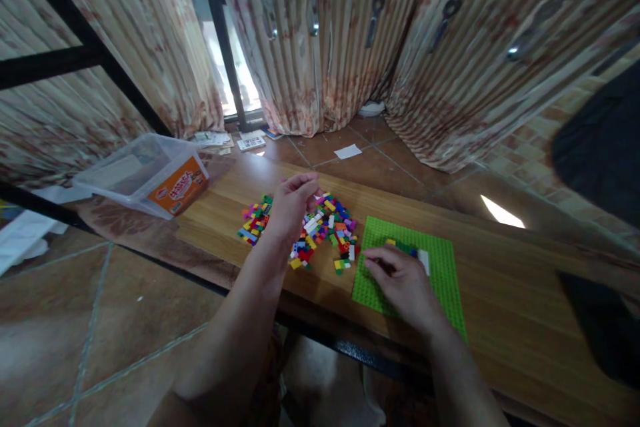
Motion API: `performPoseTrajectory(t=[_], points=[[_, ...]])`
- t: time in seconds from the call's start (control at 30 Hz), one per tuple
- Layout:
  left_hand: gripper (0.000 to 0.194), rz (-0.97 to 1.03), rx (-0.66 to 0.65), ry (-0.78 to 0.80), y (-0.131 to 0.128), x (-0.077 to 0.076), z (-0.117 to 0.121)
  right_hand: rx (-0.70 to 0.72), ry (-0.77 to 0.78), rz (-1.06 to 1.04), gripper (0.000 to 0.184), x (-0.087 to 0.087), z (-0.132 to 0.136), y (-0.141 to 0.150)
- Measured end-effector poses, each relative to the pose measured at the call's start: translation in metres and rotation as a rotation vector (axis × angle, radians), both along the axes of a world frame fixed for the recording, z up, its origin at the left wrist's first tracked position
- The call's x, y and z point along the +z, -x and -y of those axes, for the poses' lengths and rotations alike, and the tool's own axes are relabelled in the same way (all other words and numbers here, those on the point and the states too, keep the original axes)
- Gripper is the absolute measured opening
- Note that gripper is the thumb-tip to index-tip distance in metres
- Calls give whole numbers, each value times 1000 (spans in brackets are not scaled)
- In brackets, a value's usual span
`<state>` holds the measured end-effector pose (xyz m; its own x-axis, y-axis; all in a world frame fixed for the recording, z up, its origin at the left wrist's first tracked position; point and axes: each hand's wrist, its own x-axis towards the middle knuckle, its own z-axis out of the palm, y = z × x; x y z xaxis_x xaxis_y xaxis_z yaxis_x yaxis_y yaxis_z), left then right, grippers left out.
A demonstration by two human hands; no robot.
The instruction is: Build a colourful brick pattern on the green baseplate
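My left hand (293, 205) hovers over a pile of small toy bricks (327, 223) in many colours. Its fingers are closed in a pinch, and whatever may be between the tips is too small to make out. Over the green studded baseplate (440, 267), right of the pile, is my right hand (403, 277). Thumb and index finger are pressed together there, hiding anything they hold. Just beyond that hand, yellow, blue and white bricks (423, 260) sit on the baseplate, partly covered by the hand.
A clear plastic bin (125, 177) with an orange label stands at the left end of the wooden table (505, 280). A dark flat object (595, 320) lies at the right. Metal hooks (313, 10) hang from a black bar above. Papers (348, 151) lie on the floor by the curtains.
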<state>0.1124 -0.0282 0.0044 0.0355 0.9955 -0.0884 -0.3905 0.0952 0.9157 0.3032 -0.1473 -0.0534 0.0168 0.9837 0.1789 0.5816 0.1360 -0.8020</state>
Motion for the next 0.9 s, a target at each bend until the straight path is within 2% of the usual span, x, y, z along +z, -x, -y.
performPoseTrajectory(t=[0.1, 0.27, 0.5, 0.73, 0.9], points=[[19, 23, 45, -35, 8, 2, -3, 54, -12, 112, 18, -6, 1, 11], [16, 54, 96, -62, 15, 4, -5, -14, -29, 181, 20, -11, -8, 24], [14, 61, 82, -33, 15, 3, -4, -80, -49, 247, 22, -16, -23, 38], [17, 74, 97, -44, 21, 5, -5, -214, -110, 308, 27, -21, -31, 33], [17, 99, 215, -54, 46, 15, -8, -250, -114, 340, 29, -23, -35, 28]])
